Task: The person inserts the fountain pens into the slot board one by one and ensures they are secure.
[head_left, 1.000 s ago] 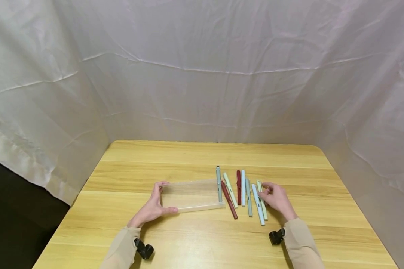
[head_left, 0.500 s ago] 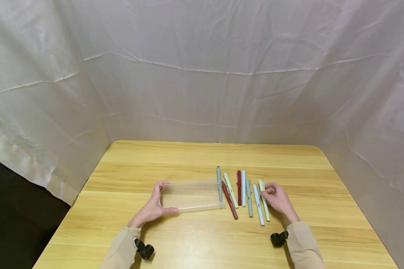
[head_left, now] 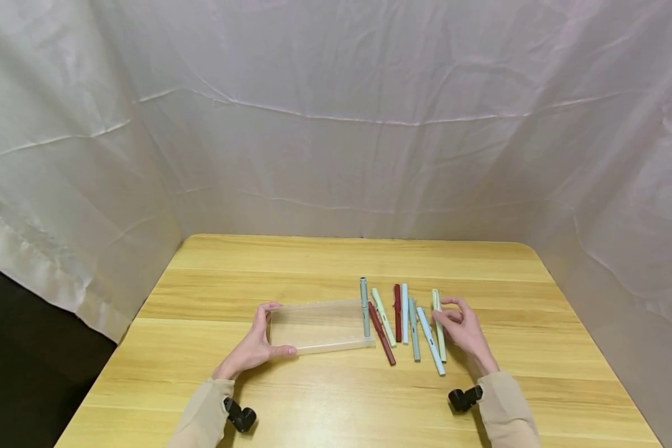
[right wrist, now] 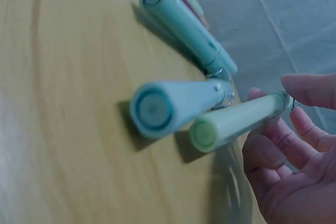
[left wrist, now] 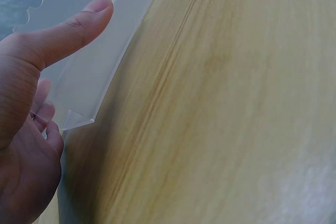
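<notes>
Clear box (head_left: 331, 346): left hand (head_left: 253, 348) grips its left end, thumb and fingers spread wide. Pale green pen (head_left: 441, 342) well right of box, beyond light blue pen (head_left: 430, 341), pinched by nearer right hand (head_left: 465, 328); long axis crosswise to box.

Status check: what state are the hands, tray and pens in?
Left hand: gripping the clear plastic tray.
Right hand: pinching the rightmost pale green pen.
Clear plastic tray: held at its left end.
Rightmost pale green pen: pinched.
Leftmost teal pen: overlapping the tray's right end.
Other six pens: unheld, on the table.
</notes>
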`<state>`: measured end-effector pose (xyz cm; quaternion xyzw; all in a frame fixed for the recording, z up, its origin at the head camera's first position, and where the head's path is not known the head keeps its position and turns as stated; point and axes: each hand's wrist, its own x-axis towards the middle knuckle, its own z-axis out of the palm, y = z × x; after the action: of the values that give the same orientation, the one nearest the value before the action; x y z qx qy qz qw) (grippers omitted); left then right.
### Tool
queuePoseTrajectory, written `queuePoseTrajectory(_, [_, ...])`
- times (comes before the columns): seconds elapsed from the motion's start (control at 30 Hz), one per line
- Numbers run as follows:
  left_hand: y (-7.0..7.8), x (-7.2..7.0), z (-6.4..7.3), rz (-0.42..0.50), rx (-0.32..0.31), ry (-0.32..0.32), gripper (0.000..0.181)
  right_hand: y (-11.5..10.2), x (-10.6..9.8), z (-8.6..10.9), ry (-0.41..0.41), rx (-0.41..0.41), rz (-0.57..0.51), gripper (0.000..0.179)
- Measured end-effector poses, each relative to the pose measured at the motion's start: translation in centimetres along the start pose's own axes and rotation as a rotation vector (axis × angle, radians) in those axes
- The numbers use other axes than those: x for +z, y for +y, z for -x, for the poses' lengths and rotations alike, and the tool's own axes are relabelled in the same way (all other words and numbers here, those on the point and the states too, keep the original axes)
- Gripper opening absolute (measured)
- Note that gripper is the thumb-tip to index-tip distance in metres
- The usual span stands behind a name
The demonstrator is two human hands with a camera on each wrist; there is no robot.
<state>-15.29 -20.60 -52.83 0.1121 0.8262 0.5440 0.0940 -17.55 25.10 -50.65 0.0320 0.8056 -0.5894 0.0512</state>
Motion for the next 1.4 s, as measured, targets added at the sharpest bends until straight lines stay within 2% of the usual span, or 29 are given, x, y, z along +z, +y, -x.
queuePoseTrajectory(0.23, [-0.1,0.0,0.0,-0.003,0.013,0.005,0.103,-0.2,0.3,0.2,0.004,-0.032,-0.116,0.042])
queuePoseTrajectory(0.4, [-0.1,0.0,0.0,-0.003,0.01,0.003,0.103,-0.3,0.5,0.3,0.005,-0.052,-0.248,0.042])
queuePoseTrajectory(0.57, [-0.1,0.0,0.1,-0.002,0.006,0.003,0.103,-0.6,0.6,0.4,0.001,-0.136,-0.337,0.053])
queuePoseTrajectory(0.83, [0.0,0.0,0.0,-0.003,-0.004,-0.001,0.103,-1.8,1.2,0.6,-0.023,-0.2,-0.356,0.057])
queuePoseTrajectory(1.4, [-0.1,0.0,-0.1,0.006,0.018,0.005,0.103,-4.4,3.9,0.7,-0.025,-0.209,-0.272,0.054])
